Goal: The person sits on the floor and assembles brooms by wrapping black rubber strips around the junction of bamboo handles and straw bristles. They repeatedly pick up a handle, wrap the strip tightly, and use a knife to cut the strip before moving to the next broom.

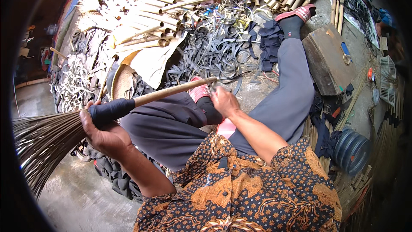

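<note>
A broom [43,139] of thin brown sticks lies across my lap, bristles fanning to the left. Its neck is wrapped in a black band [112,110] and its pale wooden handle [174,91] runs right. My left hand [103,135] grips the broom just below the black band. My right hand [224,102] is closed near the handle's end, holding a small metal tool I cannot make out. I sit with grey trousers and red sandals [297,13].
Several bamboo poles [180,0] and a heap of black rubber strips [214,47] lie ahead. A wooden block [328,60] sits to the right, a blue ribbed jug [352,149] lower right. Bare concrete floor [81,197] is at the lower left.
</note>
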Action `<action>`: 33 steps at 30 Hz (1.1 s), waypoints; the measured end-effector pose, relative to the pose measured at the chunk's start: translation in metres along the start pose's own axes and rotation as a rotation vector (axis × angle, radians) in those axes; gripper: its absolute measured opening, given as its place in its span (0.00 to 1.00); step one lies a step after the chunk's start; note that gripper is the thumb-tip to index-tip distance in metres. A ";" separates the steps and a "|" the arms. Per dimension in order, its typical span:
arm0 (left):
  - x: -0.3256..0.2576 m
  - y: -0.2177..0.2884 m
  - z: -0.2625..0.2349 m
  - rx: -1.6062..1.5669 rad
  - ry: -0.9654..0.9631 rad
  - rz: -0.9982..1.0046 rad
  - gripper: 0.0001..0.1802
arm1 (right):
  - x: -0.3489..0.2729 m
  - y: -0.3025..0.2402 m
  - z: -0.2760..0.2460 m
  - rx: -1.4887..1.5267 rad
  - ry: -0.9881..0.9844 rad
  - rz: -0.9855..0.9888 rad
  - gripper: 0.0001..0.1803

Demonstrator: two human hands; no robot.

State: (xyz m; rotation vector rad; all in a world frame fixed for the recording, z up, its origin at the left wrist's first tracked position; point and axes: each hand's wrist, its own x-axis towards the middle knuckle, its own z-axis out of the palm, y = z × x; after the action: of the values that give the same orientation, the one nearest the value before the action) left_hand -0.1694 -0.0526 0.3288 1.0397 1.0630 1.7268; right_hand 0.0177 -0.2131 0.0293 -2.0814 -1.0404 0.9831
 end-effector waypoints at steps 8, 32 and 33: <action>0.017 0.011 -0.017 0.122 0.077 0.101 0.28 | -0.010 -0.005 0.002 -0.086 -0.008 0.137 0.18; 0.005 0.018 -0.040 0.086 0.059 0.015 0.28 | -0.008 0.003 0.020 -0.008 -0.072 0.261 0.18; 0.005 0.017 -0.038 0.114 0.068 0.016 0.28 | -0.007 0.003 0.020 -0.039 -0.080 0.313 0.18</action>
State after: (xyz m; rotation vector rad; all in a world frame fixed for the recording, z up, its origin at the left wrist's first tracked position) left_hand -0.2099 -0.0620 0.3342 1.0686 1.2115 1.7416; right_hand -0.0005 -0.2167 0.0190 -2.2993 -0.7907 1.2149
